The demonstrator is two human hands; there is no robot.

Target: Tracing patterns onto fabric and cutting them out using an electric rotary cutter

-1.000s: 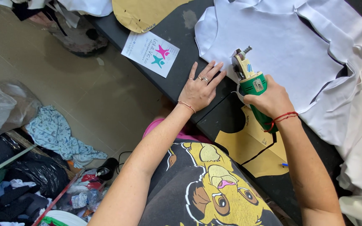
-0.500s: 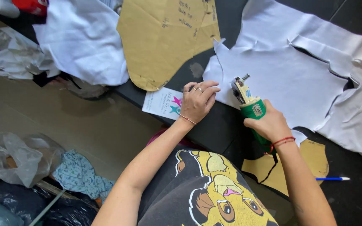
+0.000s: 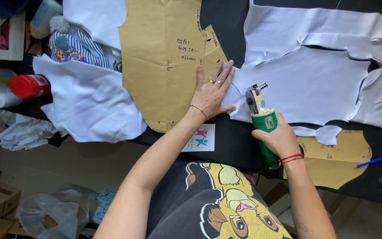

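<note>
Down on the black table, the right hand has its fingers wrapped tight around the green body of an electric fabric cutter, whose metal head rests at the near edge of the white fabric. The left hand lies flat, fingers spread and slightly apart, pressing where the tan paper pattern meets the fabric's left corner, gripping nothing. A small white card sits just below that wrist. Another tan pattern piece lies right of the cutter, with a blue pen beside it. Far left stand a red-capped container and more white cloth.
</note>
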